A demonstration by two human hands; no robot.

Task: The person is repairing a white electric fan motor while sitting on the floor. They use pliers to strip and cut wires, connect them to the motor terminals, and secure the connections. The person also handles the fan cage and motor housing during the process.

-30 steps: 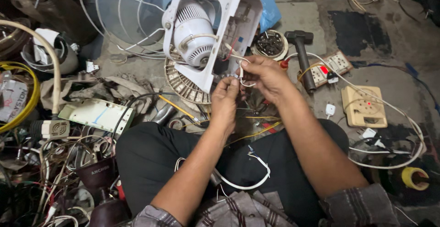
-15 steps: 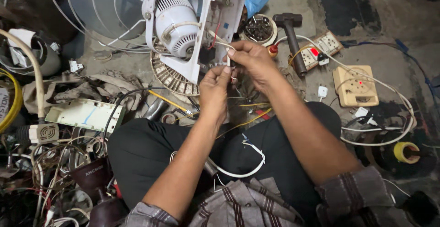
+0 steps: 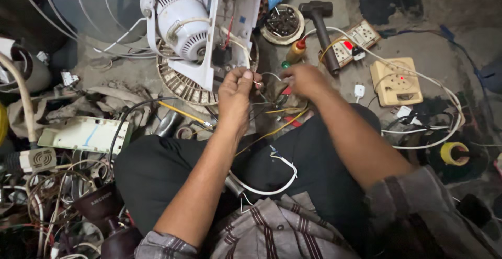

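Since half a second ago, the right hand [image 3: 306,80] has dropped away from the fan housing and now sits lower, over the loose wires by the knee, while the left hand [image 3: 235,94] keeps its place at the housing's lower edge. Both forearms reach forward from the lap, the left one running nearly straight up the middle of the view, the right one angling in from the lower right.

On the left hand the fingers are curled and the thumb and forefinger are pinched on a thin white wire [image 3: 250,60] that leads up into the open back of the white fan housing [image 3: 238,13]. The right hand lies knuckles up, its fingers folded under; whether they grip anything cannot be told from this angle.

That housing stands tilted at the top centre, with the ribbed white fan motor [image 3: 183,16] on its left face and a wire fan guard [image 3: 83,13] behind. A hammer [image 3: 324,31] lies just beyond the right hand, beside a white power strip [image 3: 355,39] and a beige socket box [image 3: 395,81]. A roll of yellow tape [image 3: 454,153] sits far right.
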